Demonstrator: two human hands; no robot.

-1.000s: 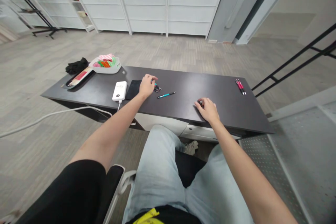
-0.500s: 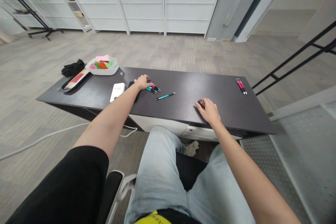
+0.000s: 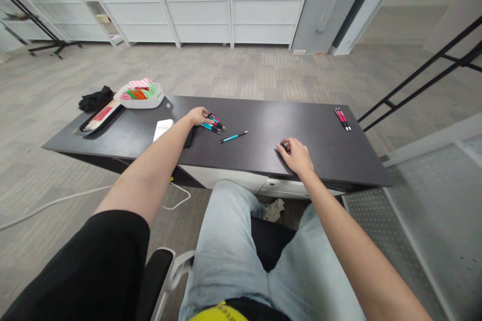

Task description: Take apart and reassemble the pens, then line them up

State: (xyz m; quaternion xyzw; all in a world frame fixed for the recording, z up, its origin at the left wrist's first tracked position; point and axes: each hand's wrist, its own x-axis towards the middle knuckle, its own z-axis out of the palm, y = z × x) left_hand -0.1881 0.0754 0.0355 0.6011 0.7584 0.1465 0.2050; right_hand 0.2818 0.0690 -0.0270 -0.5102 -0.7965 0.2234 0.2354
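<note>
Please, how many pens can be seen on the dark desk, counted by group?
Bundle of pens at the left hand: count unclear, several
Lone teal pen: 1
Pink pens at the far right: 2
Total: at least 5

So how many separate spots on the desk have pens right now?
3. A bunch at the left hand; one teal pen lying alone mid-desk; a red pair at the far right. The hand may hide more.
</note>
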